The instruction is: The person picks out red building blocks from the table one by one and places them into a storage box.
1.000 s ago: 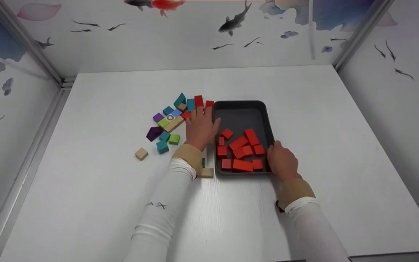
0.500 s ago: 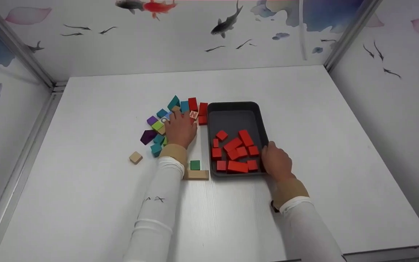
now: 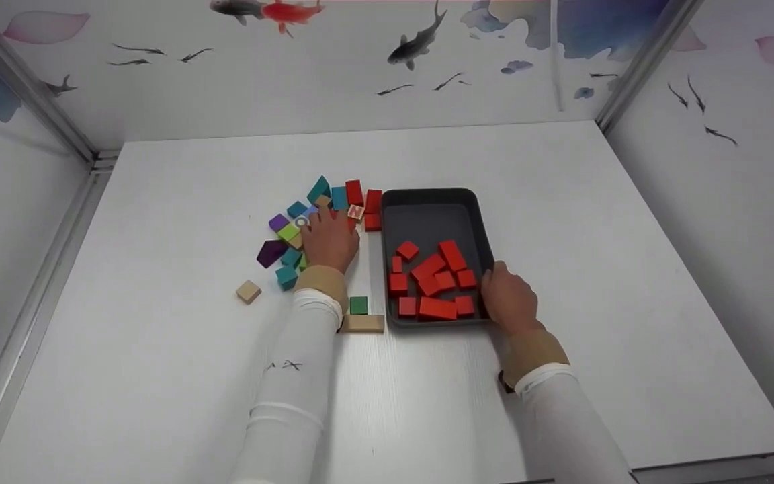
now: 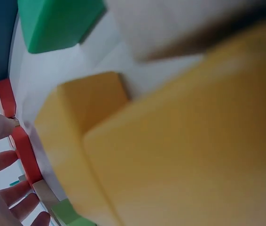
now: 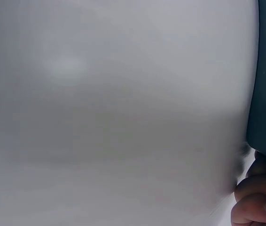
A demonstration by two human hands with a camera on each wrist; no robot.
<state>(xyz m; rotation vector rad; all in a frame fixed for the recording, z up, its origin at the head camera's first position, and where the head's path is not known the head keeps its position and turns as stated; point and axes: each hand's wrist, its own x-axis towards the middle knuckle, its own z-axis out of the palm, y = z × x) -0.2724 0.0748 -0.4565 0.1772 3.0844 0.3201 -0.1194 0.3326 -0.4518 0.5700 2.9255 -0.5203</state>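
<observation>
My left hand [image 3: 331,240] rests over the pile of coloured blocks, its fingers spread and bent slightly downward. In the left wrist view its fingertips are at a red block [image 4: 27,157]. Beside that hand lies a small block marked N [image 3: 355,212]. More red blocks [image 3: 373,201] stand against the left side of a dark grey baking tray [image 3: 427,225]. Several red blocks [image 3: 437,308] lie in the near half of the tray. My right hand [image 3: 510,298] grips the tray's right rim near the front corner; the right wrist view shows curled fingers [image 5: 257,207] at its edge.
Left of the hand lie teal blocks [image 3: 287,277], a purple pentagonal block [image 3: 271,253] and a lone wooden block [image 3: 248,292]. A green block [image 3: 359,305] and a long wooden block [image 3: 363,324] sit by the tray's left side. Printed walls [image 3: 333,87] border the white table.
My left hand has moved left from the tray's side onto the block pile, uncovering the N block and the green block. Over the last half second it hardly moves. The right hand keeps its grip.
</observation>
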